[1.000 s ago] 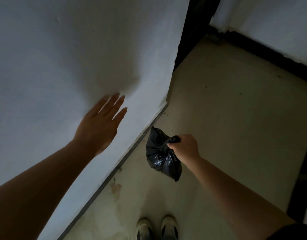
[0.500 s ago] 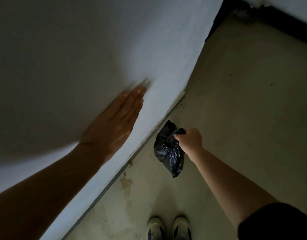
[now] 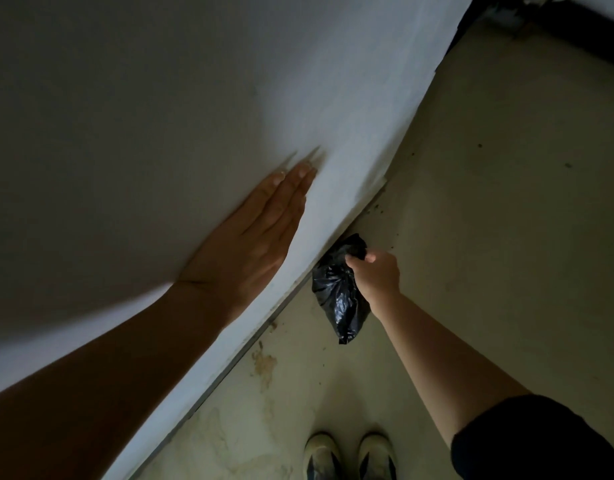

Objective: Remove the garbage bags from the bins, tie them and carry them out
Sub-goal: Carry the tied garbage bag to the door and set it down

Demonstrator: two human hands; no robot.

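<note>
Mostly, the frame is filled by a large white panel (image 3: 201, 98), which may be a door or a wall face; which of the two cannot be told. Its lower edge runs diagonally above a pale, stained floor (image 3: 506, 220), and a dark opening is seen at the top right corner.

Against this panel the left hand (image 3: 253, 237) is laid flat, with the fingers straight and pressed together, so nothing is held by it. It is judged that the panel is being pushed, or used for support.

Lower, the right hand (image 3: 376, 277) is closed into a fist around the gathered neck of a small black garbage bag (image 3: 336, 296). The bag hangs free just beside the panel's bottom edge, above the floor, and in front of the person's two light shoes (image 3: 350, 455).

No bin is visible, and the bag's top looks bunched shut, though a knot cannot be made out. So the removing and probably the tying are judged as done for this bag, and the carrying out is in progress. Whether other bags remain cannot be known.
</note>
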